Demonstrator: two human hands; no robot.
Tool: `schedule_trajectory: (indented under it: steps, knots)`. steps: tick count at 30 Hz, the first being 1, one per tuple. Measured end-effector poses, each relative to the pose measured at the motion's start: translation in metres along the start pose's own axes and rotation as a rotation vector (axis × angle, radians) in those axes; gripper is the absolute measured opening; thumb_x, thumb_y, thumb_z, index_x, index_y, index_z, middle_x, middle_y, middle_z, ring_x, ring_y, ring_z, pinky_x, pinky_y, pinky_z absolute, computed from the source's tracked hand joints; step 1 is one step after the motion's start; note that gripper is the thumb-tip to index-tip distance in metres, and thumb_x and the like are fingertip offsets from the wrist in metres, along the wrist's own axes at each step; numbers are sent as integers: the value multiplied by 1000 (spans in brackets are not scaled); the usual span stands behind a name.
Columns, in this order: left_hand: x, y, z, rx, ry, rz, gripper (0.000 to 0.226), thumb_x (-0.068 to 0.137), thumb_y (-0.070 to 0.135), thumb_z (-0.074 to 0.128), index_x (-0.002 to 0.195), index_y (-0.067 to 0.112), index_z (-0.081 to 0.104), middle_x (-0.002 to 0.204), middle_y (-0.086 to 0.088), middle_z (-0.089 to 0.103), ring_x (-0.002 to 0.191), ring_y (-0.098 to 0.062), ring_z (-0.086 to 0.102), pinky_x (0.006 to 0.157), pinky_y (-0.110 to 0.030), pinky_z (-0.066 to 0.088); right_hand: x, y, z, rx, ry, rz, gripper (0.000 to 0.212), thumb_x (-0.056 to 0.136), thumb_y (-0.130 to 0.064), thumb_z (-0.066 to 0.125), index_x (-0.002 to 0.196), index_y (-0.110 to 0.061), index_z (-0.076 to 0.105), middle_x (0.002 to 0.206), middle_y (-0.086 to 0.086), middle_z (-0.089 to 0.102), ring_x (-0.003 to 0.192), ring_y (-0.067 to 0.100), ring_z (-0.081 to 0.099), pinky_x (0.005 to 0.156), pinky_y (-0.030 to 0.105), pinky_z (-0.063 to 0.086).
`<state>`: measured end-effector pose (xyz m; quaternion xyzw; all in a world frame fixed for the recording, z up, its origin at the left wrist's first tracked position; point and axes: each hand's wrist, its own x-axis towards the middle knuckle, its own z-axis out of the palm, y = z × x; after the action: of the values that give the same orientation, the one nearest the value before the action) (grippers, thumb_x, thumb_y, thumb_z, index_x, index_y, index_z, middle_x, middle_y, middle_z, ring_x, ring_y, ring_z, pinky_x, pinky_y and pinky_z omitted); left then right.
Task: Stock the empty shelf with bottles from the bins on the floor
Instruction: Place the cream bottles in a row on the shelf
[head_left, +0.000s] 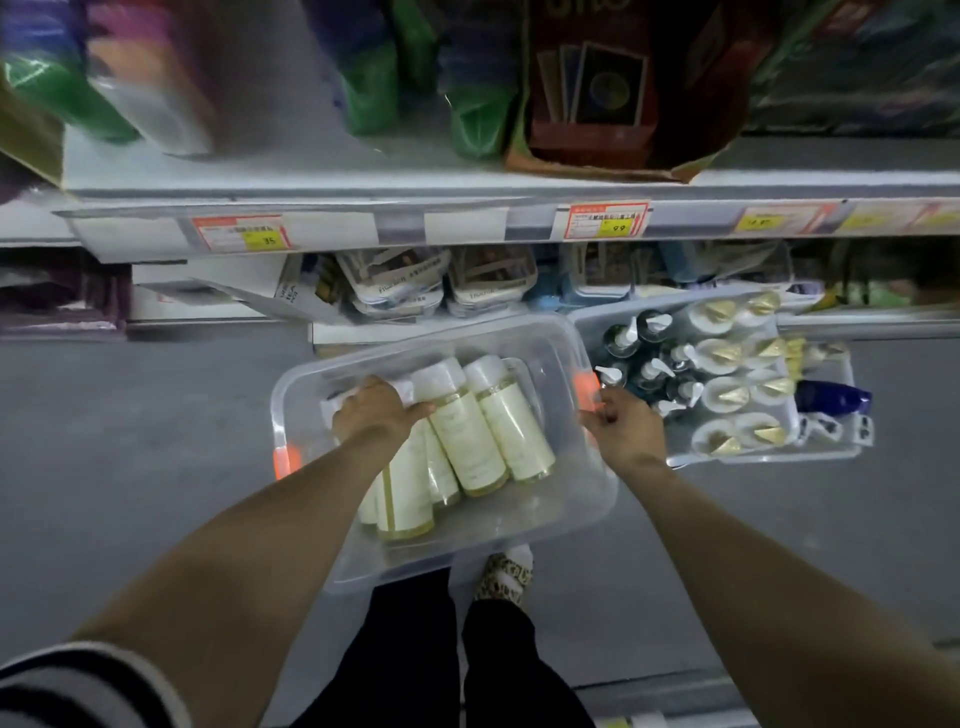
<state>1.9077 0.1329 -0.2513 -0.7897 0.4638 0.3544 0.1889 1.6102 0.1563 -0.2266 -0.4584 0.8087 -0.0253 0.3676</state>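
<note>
Head view, looking down at a shop aisle.

- Floor (130, 441): grey, at left and under everything.
- Shelf (467, 218): edge runs across the top of the view. It carries price tags, one reading 35 (241, 234) and one reading 99 (608, 221). Goods above it are blurred. A lower shelf behind the bins holds packets, too dim to identify.
- Bin (571, 499): clear plastic, centre of view, tilted. Orange latches on its left (285, 460) and right (587, 387) ends. Its near corner covers part of a patterned slipper (506, 571).
- Bottles (467, 431): several, cream with white caps, lying on their sides side by side in the bin, caps pointing away from the person.
- Left hand (382, 413): inside the bin, over the cap end of the row. Fingers curled round the top of the left bottle (405, 493), thumb reaching toward its neighbour.
- Right hand (626, 428): at the bin's right rim, just beside the orange latch. Fingers curled and clamped on the rim.
- Second bin (753, 457): clear, just right of the first, with the right hand between the two. It holds dark pump bottles (649, 353) on its left side, white jars with gold tops (727, 353) to the right of them, and a blue bottle (831, 397) lying at the far right.
</note>
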Motion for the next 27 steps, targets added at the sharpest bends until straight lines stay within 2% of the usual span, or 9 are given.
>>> schedule_trajectory:
  steps: [3, 6, 8, 12, 15, 18, 21, 24, 27]
  knots:
    - [9, -3, 8, -119, -4, -36, 102, 78, 74, 61, 146, 4, 30, 127, -15, 61, 114, -34, 60, 87, -41, 52, 2, 2, 1, 5, 14, -8, 24, 83, -28, 79, 103, -16, 71, 87, 6, 74, 81, 28, 64, 71, 28, 42]
    - [17, -5, 15, -338, -46, -77, 104, 75, 67, 71, 148, 6, 28, 131, -16, 60, 106, -34, 63, 78, -37, 52, 4, 4, 2, -5, 24, -13, 25, 83, -30, 79, 103, -17, 72, 87, 4, 74, 76, 21, 59, 71, 26, 38]
    - [20, -7, 20, -480, -63, -115, 109, 71, 62, 77, 151, 9, 26, 142, -14, 53, 115, -34, 60, 81, -36, 50, 4, 5, 2, -11, 21, -22, 25, 84, -31, 79, 104, -17, 72, 89, 3, 75, 76, 20, 59, 70, 25, 37]
    - [29, -15, 22, -620, -114, -149, 115, 64, 56, 85, 152, 10, 28, 153, -11, 41, 135, -33, 45, 104, -42, 45, 5, 6, 1, -20, 19, -41, 27, 85, -32, 78, 107, -17, 72, 91, 2, 74, 78, 18, 60, 69, 23, 35]
    - [34, -22, 18, -680, -180, -123, 111, 57, 52, 91, 146, 11, 40, 147, -9, 48, 128, -31, 51, 94, -42, 50, 8, 8, 1, -33, 11, -46, 31, 85, -32, 78, 111, -16, 72, 95, 2, 75, 78, 15, 57, 71, 22, 37]
    - [27, -29, 16, -757, -136, -54, 98, 53, 47, 94, 135, 12, 52, 134, -5, 59, 112, -23, 57, 83, -35, 49, 9, 9, 1, -41, 17, -56, 35, 85, -32, 79, 115, -15, 71, 98, 4, 75, 83, 19, 62, 74, 23, 39]
    - [10, -37, 7, -836, -131, 57, 89, 52, 43, 96, 129, 18, 58, 122, 2, 65, 109, -18, 62, 88, -34, 52, 6, 8, -1, -31, -6, -61, 41, 86, -32, 78, 121, -13, 69, 103, 6, 74, 99, 28, 67, 77, 26, 42]
    - [-15, -44, -7, -865, -152, 187, 77, 52, 36, 97, 120, 27, 62, 110, 9, 69, 103, -11, 64, 80, -23, 50, -2, 2, -6, -76, -38, -95, 48, 88, -34, 75, 128, -12, 62, 110, 9, 72, 108, 33, 65, 82, 31, 44]
    - [-48, -48, -16, -891, -124, 291, 83, 50, 34, 97, 124, 28, 60, 113, 12, 68, 103, -8, 63, 84, -24, 51, -24, -13, -12, -100, 4, -201, 63, 85, -36, 78, 135, -9, 53, 129, 15, 61, 121, 35, 56, 97, 39, 45]
